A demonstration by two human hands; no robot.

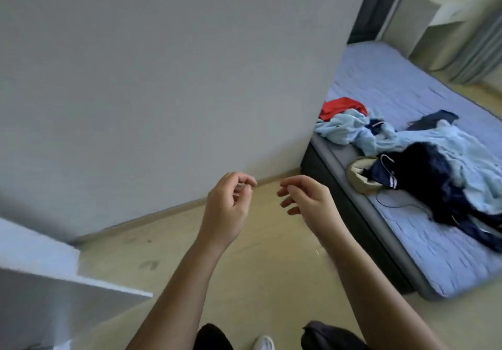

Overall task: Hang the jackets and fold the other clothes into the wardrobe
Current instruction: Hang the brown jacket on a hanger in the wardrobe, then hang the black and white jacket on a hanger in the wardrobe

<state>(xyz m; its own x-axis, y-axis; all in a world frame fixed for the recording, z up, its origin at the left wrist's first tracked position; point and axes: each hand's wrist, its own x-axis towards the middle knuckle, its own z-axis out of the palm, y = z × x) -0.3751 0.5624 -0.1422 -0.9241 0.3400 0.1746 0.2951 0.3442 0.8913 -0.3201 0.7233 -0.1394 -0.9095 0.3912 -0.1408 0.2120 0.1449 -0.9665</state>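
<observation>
A heap of clothes lies on the bed at the right: a red garment, light blue garments, a dark navy and black jacket and a beige piece. My left hand and my right hand hang over the floor in the middle, side by side and well short of the clothes. Both hold nothing, with their fingers loosely curled and apart. A white wardrobe panel shows at the lower left; its inside is hidden.
A grey wall fills the left and centre. The bed has a lilac sheet and a dark frame. Pale wooden floor lies between me and the bed. A white cabinet and curtains stand at the far right.
</observation>
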